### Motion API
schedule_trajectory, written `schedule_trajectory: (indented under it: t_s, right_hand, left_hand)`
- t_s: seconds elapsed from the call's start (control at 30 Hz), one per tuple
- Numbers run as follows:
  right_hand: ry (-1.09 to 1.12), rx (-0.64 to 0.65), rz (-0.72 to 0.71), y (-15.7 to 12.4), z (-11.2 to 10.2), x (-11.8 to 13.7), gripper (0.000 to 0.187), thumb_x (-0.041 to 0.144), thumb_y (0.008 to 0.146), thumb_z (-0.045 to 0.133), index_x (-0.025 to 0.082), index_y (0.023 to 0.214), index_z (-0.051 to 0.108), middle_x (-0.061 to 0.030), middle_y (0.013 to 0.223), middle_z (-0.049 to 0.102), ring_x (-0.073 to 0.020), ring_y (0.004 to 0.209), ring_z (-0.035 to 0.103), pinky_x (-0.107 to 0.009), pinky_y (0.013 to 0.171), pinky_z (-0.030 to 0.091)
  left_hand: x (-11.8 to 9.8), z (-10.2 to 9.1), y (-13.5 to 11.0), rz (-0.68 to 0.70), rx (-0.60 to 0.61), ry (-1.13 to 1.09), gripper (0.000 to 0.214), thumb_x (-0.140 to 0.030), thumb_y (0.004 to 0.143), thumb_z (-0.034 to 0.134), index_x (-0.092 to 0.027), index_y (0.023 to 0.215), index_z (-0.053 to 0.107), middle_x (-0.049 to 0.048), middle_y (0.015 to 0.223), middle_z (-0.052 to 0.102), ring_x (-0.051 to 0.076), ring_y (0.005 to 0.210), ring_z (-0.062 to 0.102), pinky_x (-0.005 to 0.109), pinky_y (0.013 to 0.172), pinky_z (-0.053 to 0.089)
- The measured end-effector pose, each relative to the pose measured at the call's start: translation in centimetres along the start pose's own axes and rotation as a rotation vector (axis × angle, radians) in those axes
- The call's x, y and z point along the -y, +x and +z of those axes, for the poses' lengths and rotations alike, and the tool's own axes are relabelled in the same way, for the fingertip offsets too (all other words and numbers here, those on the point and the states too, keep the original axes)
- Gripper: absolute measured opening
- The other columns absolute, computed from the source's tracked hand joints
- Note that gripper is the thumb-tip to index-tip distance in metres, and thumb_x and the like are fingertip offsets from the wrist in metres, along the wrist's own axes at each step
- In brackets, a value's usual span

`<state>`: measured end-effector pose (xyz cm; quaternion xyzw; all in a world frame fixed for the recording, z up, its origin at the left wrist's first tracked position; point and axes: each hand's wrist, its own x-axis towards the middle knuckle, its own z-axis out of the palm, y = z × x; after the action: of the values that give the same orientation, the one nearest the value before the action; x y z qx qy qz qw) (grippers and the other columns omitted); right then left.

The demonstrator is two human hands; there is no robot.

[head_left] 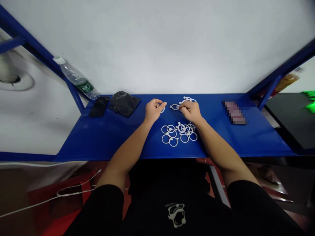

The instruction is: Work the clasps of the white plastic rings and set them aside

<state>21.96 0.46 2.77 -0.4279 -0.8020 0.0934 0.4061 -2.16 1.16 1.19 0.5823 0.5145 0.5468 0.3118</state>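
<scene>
One white ring (162, 109) in left hand (153, 110); right hand (191, 110) grips ring cluster (174, 107)

Near pile: loose white plastic rings (179, 132) on the blue metal tabletop (98, 137), before both hands.
Far pile: more rings (188, 99) just behind the right hand (191, 111), touching it.
Left hand (153, 110): left of the far pile, pinching one ring (162, 108).
Left end: flat black phone (98, 106); crumpled black bag (124, 103) to its right; clear plastic bottle (76, 78) behind.
</scene>
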Motion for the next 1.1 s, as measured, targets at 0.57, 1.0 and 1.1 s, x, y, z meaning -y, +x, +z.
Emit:
schedule_trajectory:
  t_s: [0.57, 1.0, 1.1]
  right_hand:
    - [-0.145, 0.068, 0.031, -0.2, 0.9, -1.0, 0.042, 0.018, 0.097, 0.055, 0.022, 0.129, 0.081, -0.0101, 0.11, 0.084, -0.029, 0.101, 0.075, -0.042, 0.089, 0.059]
    - [-0.102, 0.104, 0.019, -0.1, 1.0, -1.2, 0.038, 0.02, 0.094, 0.053, 0.021, 0.112, 0.086, -0.0094, 0.105, 0.083, -0.0275, 0.097, 0.076, -0.041, 0.089, 0.058]
    - [-0.098, 0.099, 0.047, 0.0, 0.9, -1.3, 0.033, 0.018, 0.09, 0.054, 0.022, 0.097, 0.086, -0.0081, 0.101, 0.083, -0.0276, 0.096, 0.076, -0.041, 0.088, 0.057]
  left_hand:
    - [1.4, 0.8, 0.3, 0.02, 0.031, -0.17, 0.02, -0.039, 0.103, 0.072, -0.02, 0.109, 0.071, 0.0048, 0.088, 0.081, 0.013, 0.061, 0.068, 0.024, 0.056, 0.055]
    - [1.1, 0.9, -0.1, 0.022, 0.01, -0.128, 0.012, -0.02, 0.092, 0.069, -0.019, 0.098, 0.08, 0.0029, 0.085, 0.08, 0.011, 0.062, 0.065, 0.022, 0.058, 0.051]
    - [0.5, 0.7, -0.3, 0.005, 0.033, -0.085, 0.018, -0.014, 0.088, 0.062, -0.018, 0.091, 0.079, 0.0019, 0.081, 0.079, 0.011, 0.057, 0.059, 0.022, 0.055, 0.045]
